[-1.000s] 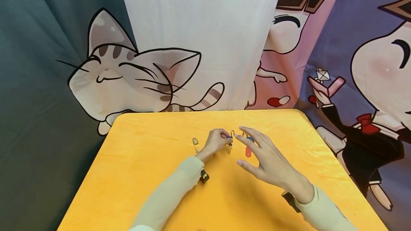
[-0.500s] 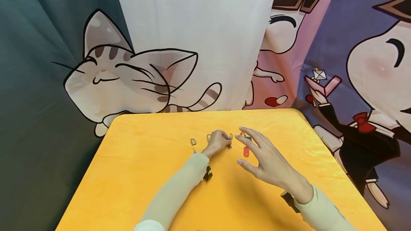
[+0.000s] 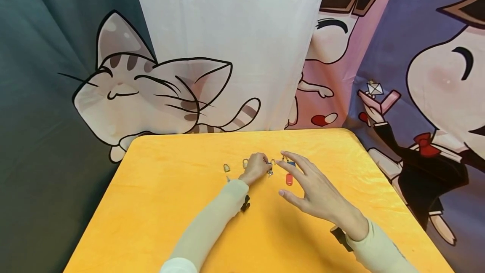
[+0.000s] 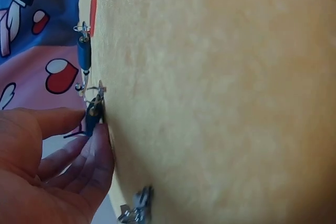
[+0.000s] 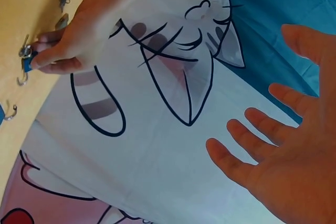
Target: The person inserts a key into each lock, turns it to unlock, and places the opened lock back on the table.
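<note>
Between thumb and fingers, my left hand (image 3: 255, 168) pinches a small blue padlock (image 4: 93, 115) low at the tabletop. Its shackle stands open in the head view, and keys (image 3: 270, 172) hang at its keyhole end. Just to the right lies a second blue padlock (image 3: 291, 164), also with its shackle open and a red tag (image 3: 289, 179) by it. My right hand (image 3: 310, 185) hovers over the table with fingers spread, holding nothing; its fingertips overlap the second padlock in the head view. The right wrist view shows the same empty right hand (image 5: 286, 153).
Two brass padlocks, one at the left (image 3: 226, 168) and one beside the left hand (image 3: 245, 163), lie on the yellow tabletop (image 3: 151, 205). Loose keys (image 3: 228, 178) rest near them. A printed cartoon curtain (image 3: 227, 20) hangs right behind the table's far edge.
My left hand has shifted slightly right and lowered the blue padlock, uncovering the brass padlock beside it. My right hand stays spread in nearly the same place. The head view has turned a little.
</note>
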The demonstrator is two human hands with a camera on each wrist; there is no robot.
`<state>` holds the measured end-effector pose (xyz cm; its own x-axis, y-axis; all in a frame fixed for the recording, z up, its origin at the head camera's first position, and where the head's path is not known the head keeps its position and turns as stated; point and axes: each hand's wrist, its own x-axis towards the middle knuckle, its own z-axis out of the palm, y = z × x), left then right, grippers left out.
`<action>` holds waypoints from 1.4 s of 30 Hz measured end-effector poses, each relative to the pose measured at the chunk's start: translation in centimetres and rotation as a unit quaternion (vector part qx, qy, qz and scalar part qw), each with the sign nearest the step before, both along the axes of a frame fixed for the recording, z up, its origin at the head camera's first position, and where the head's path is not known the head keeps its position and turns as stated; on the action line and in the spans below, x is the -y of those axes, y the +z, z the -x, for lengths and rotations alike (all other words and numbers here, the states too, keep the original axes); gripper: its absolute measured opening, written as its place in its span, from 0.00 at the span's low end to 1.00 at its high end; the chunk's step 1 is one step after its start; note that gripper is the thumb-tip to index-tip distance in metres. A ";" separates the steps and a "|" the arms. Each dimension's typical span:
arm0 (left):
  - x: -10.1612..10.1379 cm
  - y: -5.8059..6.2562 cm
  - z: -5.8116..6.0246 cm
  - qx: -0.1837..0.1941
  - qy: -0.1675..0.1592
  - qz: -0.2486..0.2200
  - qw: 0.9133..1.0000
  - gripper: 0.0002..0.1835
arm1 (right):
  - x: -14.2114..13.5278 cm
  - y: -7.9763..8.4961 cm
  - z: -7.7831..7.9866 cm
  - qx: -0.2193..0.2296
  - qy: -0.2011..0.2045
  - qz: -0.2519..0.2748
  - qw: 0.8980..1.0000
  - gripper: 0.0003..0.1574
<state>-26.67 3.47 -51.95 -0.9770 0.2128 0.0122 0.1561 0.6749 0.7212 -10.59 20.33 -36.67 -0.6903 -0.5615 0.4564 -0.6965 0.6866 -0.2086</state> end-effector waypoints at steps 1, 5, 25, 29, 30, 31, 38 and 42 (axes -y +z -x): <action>0.1 0.1 0.0 -0.005 -0.001 0.008 1.000 0.08 | 0.0 0.0 0.0 0.000 -0.001 0.000 1.000 0.44; 0.7 0.6 -0.2 -0.017 -0.007 0.022 1.000 0.12 | 0.0 0.1 0.0 0.003 -0.004 0.001 1.000 0.43; 2.9 8.4 -4.3 -0.188 -0.074 0.098 0.975 0.16 | 0.1 0.5 0.3 -0.010 0.000 0.011 1.000 0.46; 3.9 9.4 -5.8 -0.223 -0.077 0.098 0.967 0.17 | 0.2 0.6 0.4 -0.013 -0.003 0.017 1.000 0.46; 4.2 9.7 -6.1 -0.232 -0.079 0.097 0.965 0.17 | 0.2 0.6 0.4 -0.015 -0.002 0.020 1.000 0.45; 4.5 9.9 -6.4 -0.241 -0.080 0.095 0.962 0.17 | 0.2 0.7 0.5 -0.017 -0.002 0.022 1.000 0.45; 6.9 11.5 -8.0 -0.301 -0.071 0.089 0.947 0.18 | 0.5 1.0 0.8 -0.029 0.009 0.031 0.999 0.46; 8.5 12.1 -8.8 -0.324 -0.060 0.088 0.940 0.18 | 0.8 1.2 1.0 -0.030 0.015 0.034 0.999 0.46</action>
<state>-17.92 -4.99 -39.83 -0.7446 0.3766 0.5512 0.6077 0.7241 0.3261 -11.57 19.57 -35.48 -0.6440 -0.5472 0.5346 -0.7290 0.6508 -0.2120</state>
